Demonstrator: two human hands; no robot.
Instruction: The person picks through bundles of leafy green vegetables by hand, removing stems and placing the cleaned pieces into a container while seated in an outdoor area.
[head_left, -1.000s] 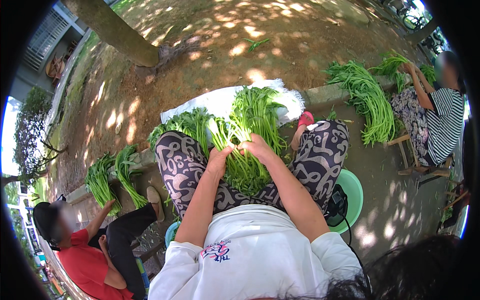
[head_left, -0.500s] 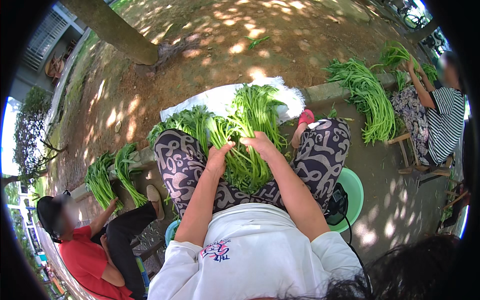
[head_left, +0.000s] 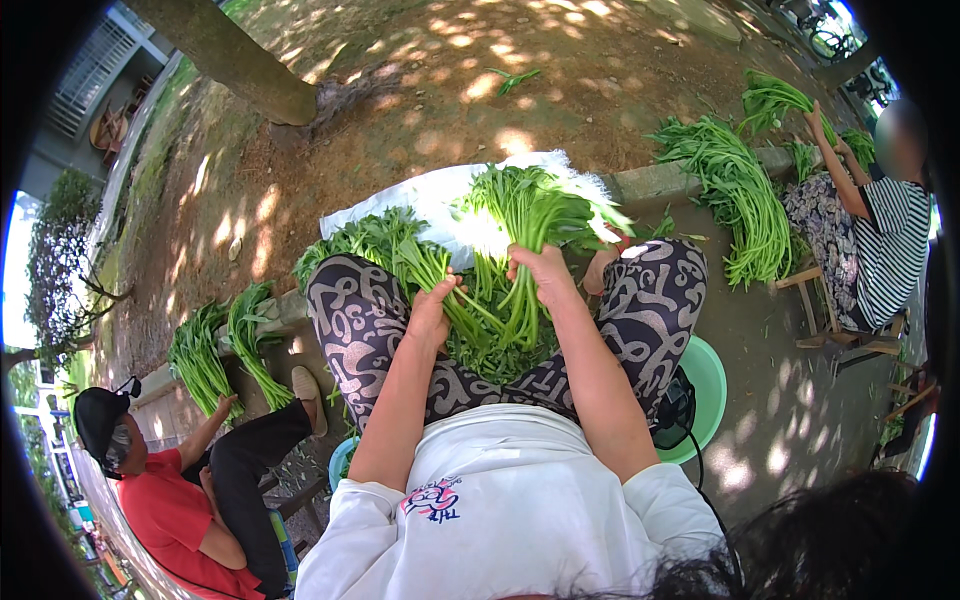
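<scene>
Between my knees, my right hand (head_left: 543, 272) is closed round a thick bunch of long-stemmed leafy greens (head_left: 530, 210), raised with the leaves pointing away from me. My left hand (head_left: 431, 312), lower and to the left, grips a few stems of a smaller bunch of greens (head_left: 428, 262). Loose leaves and stems (head_left: 495, 362) lie in my lap below both hands. Another leafy pile (head_left: 365, 240) rests by my left knee, against a white sack (head_left: 425, 195) spread on the ground ahead.
A green basin (head_left: 712, 390) with a black bag stands at my right, and part of a blue one (head_left: 342, 462) shows at my left. Co-workers sit on both sides beside heaps of greens (head_left: 735, 195). A low kerb (head_left: 640, 184) runs behind the sack; a tree trunk (head_left: 235, 65) rises beyond.
My right hand has moved up and right, lifting its bunch, whose leaves swing right. My left hand shifts slightly. The co-worker on the right has moved the bunch they hold.
</scene>
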